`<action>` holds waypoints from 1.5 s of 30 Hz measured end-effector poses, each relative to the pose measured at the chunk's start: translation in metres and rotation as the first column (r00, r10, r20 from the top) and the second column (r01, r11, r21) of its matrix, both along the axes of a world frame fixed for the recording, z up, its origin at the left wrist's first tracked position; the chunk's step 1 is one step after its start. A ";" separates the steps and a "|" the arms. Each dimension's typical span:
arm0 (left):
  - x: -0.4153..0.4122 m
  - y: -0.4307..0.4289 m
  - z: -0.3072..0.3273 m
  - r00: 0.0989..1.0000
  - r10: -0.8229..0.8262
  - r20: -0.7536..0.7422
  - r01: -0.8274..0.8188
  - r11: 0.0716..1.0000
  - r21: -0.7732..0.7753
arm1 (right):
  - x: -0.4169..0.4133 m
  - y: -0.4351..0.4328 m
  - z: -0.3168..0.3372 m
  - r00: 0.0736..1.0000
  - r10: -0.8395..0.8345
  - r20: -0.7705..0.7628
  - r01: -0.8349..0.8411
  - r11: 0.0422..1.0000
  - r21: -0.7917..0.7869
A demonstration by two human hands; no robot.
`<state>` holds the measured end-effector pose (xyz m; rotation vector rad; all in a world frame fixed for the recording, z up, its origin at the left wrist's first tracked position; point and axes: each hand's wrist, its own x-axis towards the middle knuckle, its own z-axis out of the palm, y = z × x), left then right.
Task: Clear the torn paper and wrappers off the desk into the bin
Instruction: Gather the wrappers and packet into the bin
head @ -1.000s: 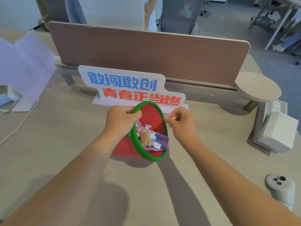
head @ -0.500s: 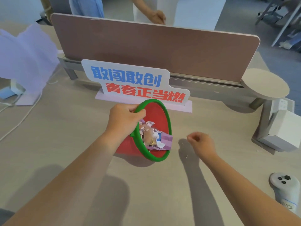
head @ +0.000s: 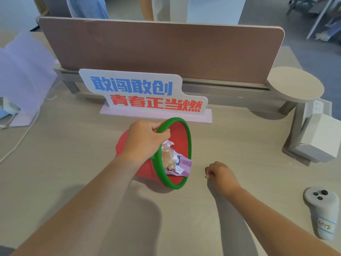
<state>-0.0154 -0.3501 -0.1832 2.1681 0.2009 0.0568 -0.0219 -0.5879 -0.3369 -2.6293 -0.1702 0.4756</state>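
Pale wood-grain desk (head: 64, 163) fills most of the frame, with a brown divider panel (head: 162, 50) standing along its far edge. At the centre of the frame is the red bin (head: 177, 133) with a green rim (head: 189, 145). It is tilted, so its mouth faces to the right and toward the camera. Inside it lie torn paper (head: 168, 144), crumpled wrappers (head: 169, 157) and a purple wrapper (head: 182, 168) that sticks out a little over the lower rim.

The left hand (head: 143, 142) holds the bin at the upper left part of the rim; its fingers are curled tight around the green ring, the thumb on the inner side. The right hand (head: 220, 174) is to the right of the bin, apart from it and low over the desk. Its fingers are curled in, with thumb and fingertips pressed together; I cannot tell if they pinch some small scrap.

Just behind the bin stands a white sign (head: 144, 93) with blue and red Chinese characters on a pale base. At the upper right a round shelf (head: 295, 85) sits at the end of the divider, and below it is a white box (head: 321, 132). At the lower right a white controller (head: 322, 211) with black buttons and a label lies on the desk. At the left edge there are white sheets (head: 24, 71) and a white cable (head: 20, 137). Behind the divider, parts of standing people (head: 88, 7) are seen.
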 end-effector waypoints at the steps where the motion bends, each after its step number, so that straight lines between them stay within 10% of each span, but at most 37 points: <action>1: 0.000 -0.001 0.001 1.000 0.000 -0.001 0.000 1.000 0.001 | 0.000 0.001 -0.001 1.000 0.024 -0.004 -0.024 0.999 -0.030; 7: -0.002 -0.001 0.002 0.999 0.048 -0.009 -0.048 0.998 -0.026 | 0.003 0.018 0.031 0.971 -0.239 0.002 0.228 0.929 0.290; 11: -0.003 0.003 0.003 0.996 0.087 -0.008 -0.087 0.995 -0.048 | 0.012 0.057 0.076 0.979 -0.161 0.125 0.081 0.870 0.486; 15: -0.004 0.008 0.004 0.992 0.129 0.011 -0.128 0.989 -0.071 | 0.023 0.073 0.098 0.999 0.011 0.042 -0.031 0.852 0.522; 20: -0.005 0.022 0.002 0.973 0.231 0.003 -0.225 0.950 -0.217 | 0.028 0.054 0.086 0.907 -0.417 -0.058 0.383 0.759 0.526; 24: -0.014 0.033 -0.011 0.920 0.361 -0.150 -0.386 0.781 -0.491 | 0.022 0.058 0.094 0.849 -0.303 -0.432 0.527 0.542 0.654; 30: -0.041 0.043 -0.040 0.861 0.397 -0.317 -0.508 0.668 -0.544 | 0.018 0.079 0.108 0.858 -0.376 -0.350 0.509 0.537 0.672; 45: -0.028 0.070 -0.037 0.893 0.177 -0.415 -0.396 0.747 -0.534 | -0.006 0.099 0.108 0.760 -0.498 -0.417 0.626 0.390 0.676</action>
